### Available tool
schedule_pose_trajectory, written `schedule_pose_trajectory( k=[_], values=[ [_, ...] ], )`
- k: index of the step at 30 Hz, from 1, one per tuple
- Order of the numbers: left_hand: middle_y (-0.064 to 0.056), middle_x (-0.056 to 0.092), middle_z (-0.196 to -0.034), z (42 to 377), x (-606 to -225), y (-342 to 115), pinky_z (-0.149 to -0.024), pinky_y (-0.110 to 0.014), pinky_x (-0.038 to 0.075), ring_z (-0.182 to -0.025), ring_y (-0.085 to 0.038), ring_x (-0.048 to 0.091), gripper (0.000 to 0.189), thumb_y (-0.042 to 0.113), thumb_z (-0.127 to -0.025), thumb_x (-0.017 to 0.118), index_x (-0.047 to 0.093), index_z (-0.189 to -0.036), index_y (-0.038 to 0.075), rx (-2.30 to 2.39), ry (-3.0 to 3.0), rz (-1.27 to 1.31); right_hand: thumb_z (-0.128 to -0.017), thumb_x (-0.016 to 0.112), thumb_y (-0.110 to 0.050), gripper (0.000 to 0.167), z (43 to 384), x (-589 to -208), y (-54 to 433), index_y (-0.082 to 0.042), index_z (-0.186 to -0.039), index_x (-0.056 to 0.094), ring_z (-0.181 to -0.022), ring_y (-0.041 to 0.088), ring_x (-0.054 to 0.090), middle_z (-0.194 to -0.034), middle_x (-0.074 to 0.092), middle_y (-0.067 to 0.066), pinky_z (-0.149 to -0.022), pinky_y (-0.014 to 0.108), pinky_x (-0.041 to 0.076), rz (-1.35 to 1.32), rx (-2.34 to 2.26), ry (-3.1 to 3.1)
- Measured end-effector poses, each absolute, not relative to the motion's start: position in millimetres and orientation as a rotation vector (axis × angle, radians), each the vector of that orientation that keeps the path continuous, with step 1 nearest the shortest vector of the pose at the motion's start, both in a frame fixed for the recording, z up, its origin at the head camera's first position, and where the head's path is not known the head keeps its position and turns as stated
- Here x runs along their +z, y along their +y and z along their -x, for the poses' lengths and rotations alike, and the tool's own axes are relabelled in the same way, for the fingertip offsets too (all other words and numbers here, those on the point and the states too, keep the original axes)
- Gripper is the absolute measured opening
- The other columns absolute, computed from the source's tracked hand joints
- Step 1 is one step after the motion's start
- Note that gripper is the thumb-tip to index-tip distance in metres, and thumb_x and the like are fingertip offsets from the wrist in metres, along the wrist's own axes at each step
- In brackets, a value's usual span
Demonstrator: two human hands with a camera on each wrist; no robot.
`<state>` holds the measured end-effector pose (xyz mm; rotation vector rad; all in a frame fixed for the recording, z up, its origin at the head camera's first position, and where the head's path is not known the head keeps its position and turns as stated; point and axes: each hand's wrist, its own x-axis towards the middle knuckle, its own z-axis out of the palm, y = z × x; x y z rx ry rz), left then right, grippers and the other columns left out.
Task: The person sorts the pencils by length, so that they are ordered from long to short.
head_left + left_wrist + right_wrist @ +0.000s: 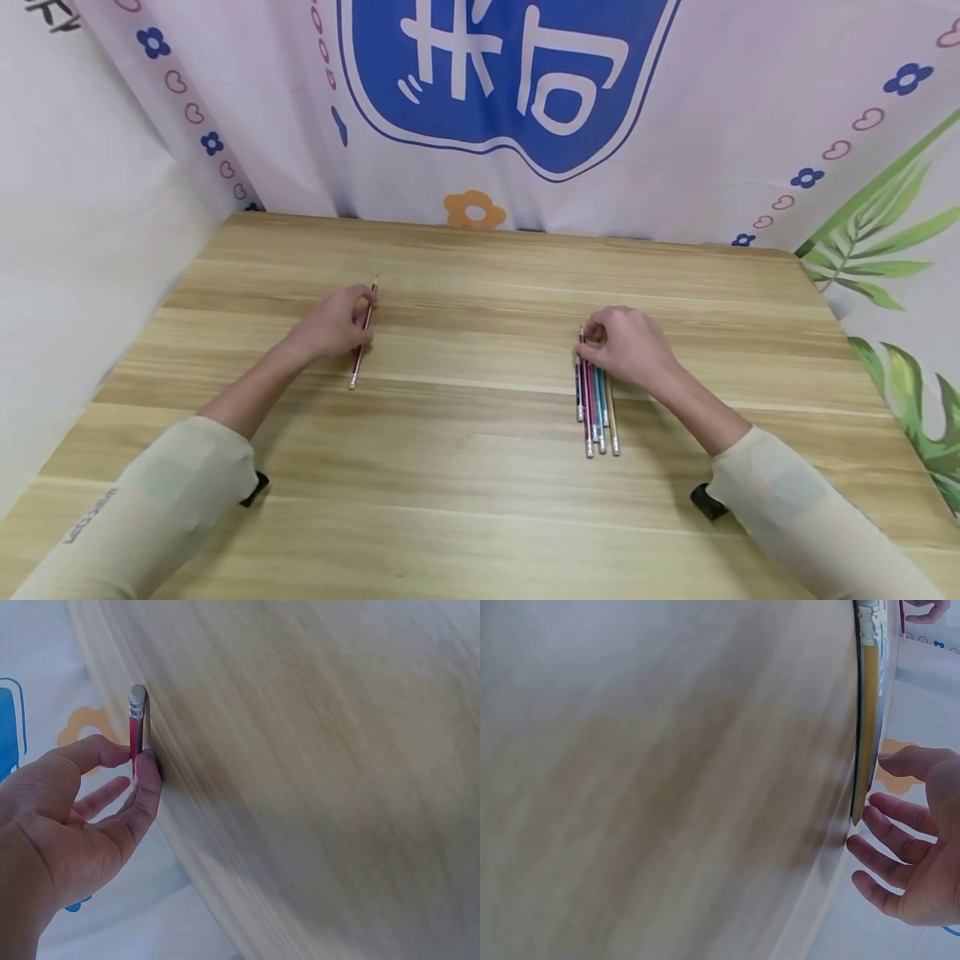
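Note:
On the left of the table, my left hand pinches a red pencil between thumb and fingers, its eraser end toward me and its point away. The left wrist view shows the silver ferrule and white eraser of this red pencil above the fingertips. To the right, a bundle of several pencils in dark, pink, teal and yellow lies with erasers toward me. At its far end my right hand pinches a dark red pencil by its pointed end. A yellow pencil faces the right wrist camera.
The wood-grain table ends at a white printed cloth with a blue emblem and an orange flower. Green leaf patterns mark the covering on the right side.

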<state>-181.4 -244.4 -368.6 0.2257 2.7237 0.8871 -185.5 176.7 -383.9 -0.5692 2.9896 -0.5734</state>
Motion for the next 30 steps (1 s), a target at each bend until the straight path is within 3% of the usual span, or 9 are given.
schedule_pose_trajectory(
  k=[8,18,30],
  values=[
    [-0.011,0.054,-0.08,179.0,-366.9,-244.1,-0.059,-0.03,0.055,-0.065,-0.021,0.06,0.048,-0.007,-0.092,0.067,0.048,-0.136,-0.01,0.894,2.696,-0.192,-0.087,0.082,-0.027,0.025,185.0,-384.5,173.4,-0.002,-0.087,0.076,-0.079,0.024,0.059,-0.09,0.068,0.01,-0.071,0.039,0.05,0.544,-0.524,3.019],
    [-0.009,0.055,-0.078,181.1,-367.4,-244.2,-0.054,-0.028,0.05,-0.061,-0.018,0.057,0.048,-0.005,-0.091,0.068,0.05,-0.135,-0.007,0.808,2.742,-0.214,-0.087,0.081,-0.026,0.023,188.4,-386.9,171.9,-0.006,-0.08,0.073,-0.078,0.024,0.058,-0.085,0.067,0.008,-0.072,0.039,0.05,0.518,-0.514,3.021],
    [-0.01,0.055,-0.077,181.1,-367.4,-243.9,-0.057,-0.031,0.055,-0.06,-0.02,0.061,0.05,-0.005,-0.091,0.067,0.048,-0.137,-0.008,0.836,2.724,-0.198,-0.087,0.079,-0.025,0.02,190.4,-386.7,170.3,-0.008,-0.078,0.072,-0.071,0.02,0.06,-0.078,0.069,0.004,-0.066,0.035,0.049,0.484,-0.569,3.0]
  ],
)
